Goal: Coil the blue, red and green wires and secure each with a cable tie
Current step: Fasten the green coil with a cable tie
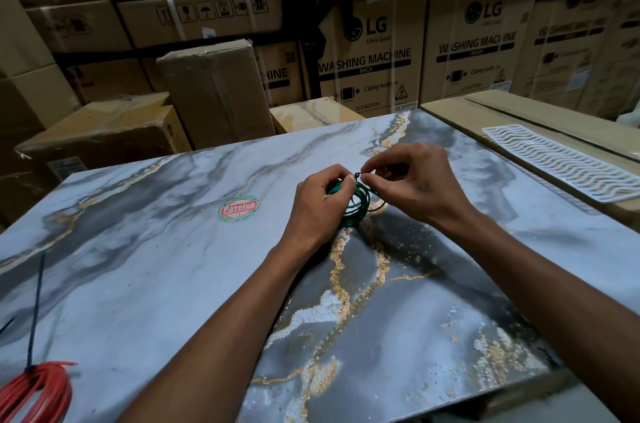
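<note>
Far left, bottom corner: red wire coil (38,388) lying on the marbled surface (145,249), partly cut off by the frame edge. A dark cable tie (35,312) is cinched round the coil's top, its long tail sticking up and away across the surface. Left of centre, a round red-and-green sticker (239,209) is stuck flat to the surface. Centre: left hand (317,204) curled round the green wire coil (356,204), gripping it on its left side, coil held just above or on the surface, can't tell which. A thin black cable tie (360,177) loops round the coil's top right. Right hand (412,180) pinches that tie's end between thumb and forefinger, just beside the left fingertips. Both forearms reach in from the bottom edge. Far right: white wavy plastic grid (561,163) lying on a cardboard box (485,111) beside the surface. Behind, stacked washing machine cartons (374,55).
</note>
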A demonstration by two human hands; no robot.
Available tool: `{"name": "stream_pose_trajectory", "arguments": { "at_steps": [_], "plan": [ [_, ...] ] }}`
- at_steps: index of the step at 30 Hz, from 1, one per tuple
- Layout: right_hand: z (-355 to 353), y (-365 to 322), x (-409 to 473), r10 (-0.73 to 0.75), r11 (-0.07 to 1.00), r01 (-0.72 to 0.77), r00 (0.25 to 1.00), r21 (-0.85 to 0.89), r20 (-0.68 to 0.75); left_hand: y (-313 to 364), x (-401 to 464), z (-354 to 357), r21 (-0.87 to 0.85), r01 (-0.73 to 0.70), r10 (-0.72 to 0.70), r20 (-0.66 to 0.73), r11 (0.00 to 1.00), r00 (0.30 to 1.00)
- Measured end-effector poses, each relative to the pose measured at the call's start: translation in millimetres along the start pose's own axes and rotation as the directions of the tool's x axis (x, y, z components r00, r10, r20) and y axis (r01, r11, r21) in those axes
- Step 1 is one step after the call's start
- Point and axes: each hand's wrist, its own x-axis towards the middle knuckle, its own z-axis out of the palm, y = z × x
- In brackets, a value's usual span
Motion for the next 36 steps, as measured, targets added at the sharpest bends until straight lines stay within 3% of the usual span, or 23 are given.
{"name": "stream_pose_trajectory", "arguments": {
  "at_steps": [13, 20, 36],
  "plan": [
    [-0.9, -1.5, -0.3, 0.0, 1.0, 0.0, 1.0, 0.0, 0.017, -0.1, -0.2, -0.3, 0.014, 0.002, -0.002, -0.004, 1.0, 1.0],
    [2.7, -3.8, -4.4, -0.013, 1.0, 0.012, 0.999, -0.027, -0.038, -0.7, -1.0, 0.6, 0.14, -0.1, 0.105, -0.026, 0.985, 0.994],
    [7.5, -3.6, -6.3, -0.041, 0.998, 0.04, 0.999, -0.043, -0.021, -2.8, -0.6, -1.6, 0.135, -0.118, 0.121, -0.012, 0.984, 0.993]
  ]
}}
